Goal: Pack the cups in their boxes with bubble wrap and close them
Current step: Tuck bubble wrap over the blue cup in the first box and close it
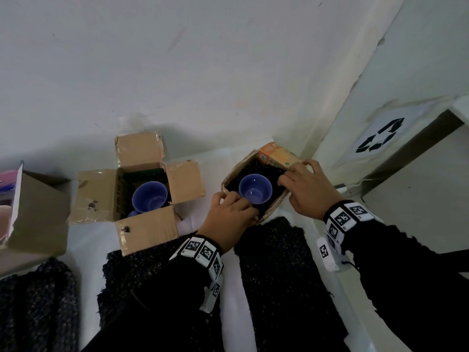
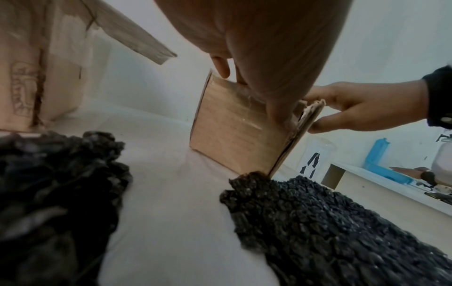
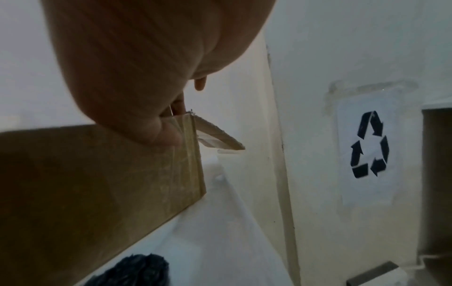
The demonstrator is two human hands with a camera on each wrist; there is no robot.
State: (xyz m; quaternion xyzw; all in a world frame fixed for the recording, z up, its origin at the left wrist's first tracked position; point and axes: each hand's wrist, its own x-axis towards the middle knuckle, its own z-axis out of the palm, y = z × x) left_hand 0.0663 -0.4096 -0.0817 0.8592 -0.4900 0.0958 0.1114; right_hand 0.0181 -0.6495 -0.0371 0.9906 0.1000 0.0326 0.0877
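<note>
Two open cardboard boxes stand on the white table. The left box (image 1: 106, 194) holds a blue cup (image 1: 149, 199), flaps spread outward. The right box (image 1: 272, 208) holds another blue cup (image 1: 255, 189) bedded in black bubble wrap (image 1: 261, 166). My left hand (image 1: 232, 207) grips this box's near-left corner, fingers curled over the rim, thumb (image 2: 276, 108) on the outer wall (image 2: 232, 135). My right hand (image 1: 299, 181) grips the right rim the same way, thumb (image 3: 166, 133) pressed on the outside wall (image 3: 97, 183). Fingertips inside the box are hidden.
Loose black bubble wrap sheets (image 1: 276, 262) lie in front of both boxes and at the near left (image 1: 38, 301). A third box (image 1: 40, 214) stands at the far left. A wall is close behind, and a recycling sign (image 1: 379, 138) hangs right of the table corner.
</note>
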